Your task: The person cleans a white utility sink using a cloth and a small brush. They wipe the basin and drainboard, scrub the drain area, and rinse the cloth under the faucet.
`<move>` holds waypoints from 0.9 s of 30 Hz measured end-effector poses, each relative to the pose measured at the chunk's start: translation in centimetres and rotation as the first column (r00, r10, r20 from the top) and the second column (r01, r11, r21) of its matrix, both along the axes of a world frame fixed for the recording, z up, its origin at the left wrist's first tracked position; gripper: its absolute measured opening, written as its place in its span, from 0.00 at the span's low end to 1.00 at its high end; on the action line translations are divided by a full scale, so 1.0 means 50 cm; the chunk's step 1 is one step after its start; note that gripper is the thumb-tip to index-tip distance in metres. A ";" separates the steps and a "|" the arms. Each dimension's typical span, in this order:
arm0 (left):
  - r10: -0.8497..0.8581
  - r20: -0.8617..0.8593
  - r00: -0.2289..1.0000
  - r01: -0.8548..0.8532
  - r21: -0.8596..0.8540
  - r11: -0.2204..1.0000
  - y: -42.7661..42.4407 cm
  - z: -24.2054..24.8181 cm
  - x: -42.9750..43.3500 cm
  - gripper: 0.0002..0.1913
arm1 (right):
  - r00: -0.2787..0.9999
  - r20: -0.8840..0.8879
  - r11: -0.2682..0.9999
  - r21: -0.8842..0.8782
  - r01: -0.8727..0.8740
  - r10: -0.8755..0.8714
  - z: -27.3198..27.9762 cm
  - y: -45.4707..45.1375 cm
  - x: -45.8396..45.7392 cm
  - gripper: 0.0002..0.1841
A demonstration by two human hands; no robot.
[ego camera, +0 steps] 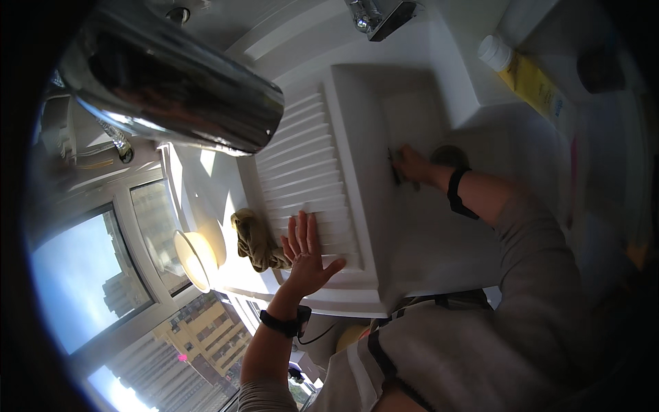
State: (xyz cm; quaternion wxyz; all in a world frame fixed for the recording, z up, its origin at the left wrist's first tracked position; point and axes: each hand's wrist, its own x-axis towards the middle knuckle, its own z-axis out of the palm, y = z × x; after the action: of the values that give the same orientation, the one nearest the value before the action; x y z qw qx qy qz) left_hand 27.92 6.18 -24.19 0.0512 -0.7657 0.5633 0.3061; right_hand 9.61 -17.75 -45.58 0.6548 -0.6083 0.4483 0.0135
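My left hand (307, 265) lies palm down on the ribbed washboard (304, 154) of a white laundry sink, fingers apart, with nothing in it. Beside its fingertips, on the sink's left side, is a crumpled olive-brown cloth (254, 242). Down in the sink basin (370, 216), my right hand (412, 164) is closed around a small dark object (395, 167), which looks like a brush but is blurred and mostly covered by the fingers. Close to the right wrist, a round drain (450, 155) shows in the basin floor.
A large shiny metal cylinder (180, 87) juts in from the upper left. The tap (383, 23) is at the back. On the right ledge lies a yellow-and-white bottle (530, 82). Near the window (92, 273) stands a pale bowl (195, 260).
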 end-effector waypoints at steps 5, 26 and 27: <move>0.006 -0.027 1.000 -0.006 -0.002 1.000 0.001 0.001 0.003 0.60 | 0.989 0.115 0.987 0.119 -0.111 0.097 0.014 -0.010 -0.002 0.26; 0.013 -0.004 1.000 -0.013 -0.011 1.000 -0.005 0.005 0.003 0.59 | 0.995 -0.051 0.979 -0.189 0.075 -0.086 0.017 -0.105 0.081 0.27; 0.022 -0.005 1.000 -0.022 0.005 1.000 -0.004 0.007 0.000 0.59 | 0.995 -0.024 0.966 -0.241 0.093 -0.102 0.000 -0.105 0.088 0.27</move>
State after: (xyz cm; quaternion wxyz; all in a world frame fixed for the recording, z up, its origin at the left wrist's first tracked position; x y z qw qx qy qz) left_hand 27.94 6.00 -23.84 0.0485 -0.7709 0.5544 0.3099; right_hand 13.99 -23.01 -45.59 0.5684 -0.6597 0.4878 -0.0617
